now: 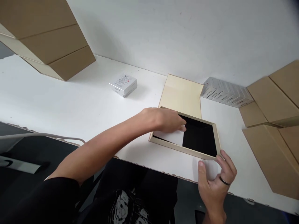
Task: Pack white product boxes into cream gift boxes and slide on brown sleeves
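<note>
A shallow cream gift box (184, 148) with a black interior lies on the table, its lid flap (182, 93) folded back towards the wall. My left hand (167, 120) reaches into its left half, fingers closed at the right edge of a plain white piece (174, 138). That piece fills the box's left side; its thickness is hidden. At the near right corner, my right hand (216, 180), with a dark ring, rests its fingertips against the box wall. Its thumb is spread apart, in front of the box.
One small silver-white carton (123, 84) sits left of the box. Several similar cartons (225, 91) stand in a row by the wall. Brown boxes are stacked at the far left (56, 40) and the right (273, 99). A cable (46, 135) crosses the table's front edge.
</note>
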Action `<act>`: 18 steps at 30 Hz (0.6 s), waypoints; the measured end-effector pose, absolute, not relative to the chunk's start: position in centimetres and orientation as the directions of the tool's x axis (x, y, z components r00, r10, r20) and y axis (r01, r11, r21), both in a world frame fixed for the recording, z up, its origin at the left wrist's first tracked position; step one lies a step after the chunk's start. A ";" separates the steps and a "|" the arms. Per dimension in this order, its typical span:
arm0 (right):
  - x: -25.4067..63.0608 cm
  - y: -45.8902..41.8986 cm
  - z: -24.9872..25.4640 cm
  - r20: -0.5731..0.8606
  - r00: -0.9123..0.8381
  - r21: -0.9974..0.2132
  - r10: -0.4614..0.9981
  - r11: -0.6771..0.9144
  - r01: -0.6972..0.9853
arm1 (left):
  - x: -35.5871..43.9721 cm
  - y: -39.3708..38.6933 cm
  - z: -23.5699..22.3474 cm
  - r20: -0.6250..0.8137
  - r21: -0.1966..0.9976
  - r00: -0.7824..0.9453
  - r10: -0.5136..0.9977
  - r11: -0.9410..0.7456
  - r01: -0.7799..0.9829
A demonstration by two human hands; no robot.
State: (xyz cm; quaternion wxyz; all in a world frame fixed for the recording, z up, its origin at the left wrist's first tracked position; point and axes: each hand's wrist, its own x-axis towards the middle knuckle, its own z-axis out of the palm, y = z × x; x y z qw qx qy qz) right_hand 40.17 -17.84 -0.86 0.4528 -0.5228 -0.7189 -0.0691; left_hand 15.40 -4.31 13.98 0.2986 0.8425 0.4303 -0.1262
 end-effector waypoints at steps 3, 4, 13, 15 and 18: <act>40.3 -17.9 -1.0 0.730 -0.052 -0.359 0.681 0.447 0.819 | 15.5 -5.5 14.1 -0.527 0.417 0.590 0.612 -0.418 0.807; 40.3 -17.9 -1.1 0.732 -0.050 -0.358 0.680 0.446 0.820 | 15.5 -5.7 14.1 -0.546 0.392 0.586 0.598 -0.436 0.810; 41.0 -17.9 -1.8 0.741 -0.060 -0.335 0.669 0.446 0.830 | 15.1 -7.2 12.5 -0.320 0.425 0.721 0.614 -0.588 0.689; 41.1 -17.8 -1.9 0.751 -0.075 -0.316 0.656 0.457 0.832 | 13.6 -7.3 12.1 -0.019 0.551 0.775 0.631 -0.640 0.535; 41.1 -17.8 -2.0 0.750 -0.069 -0.319 0.658 0.451 0.833 | 10.2 -6.4 11.2 0.508 0.521 0.380 0.773 -0.628 0.579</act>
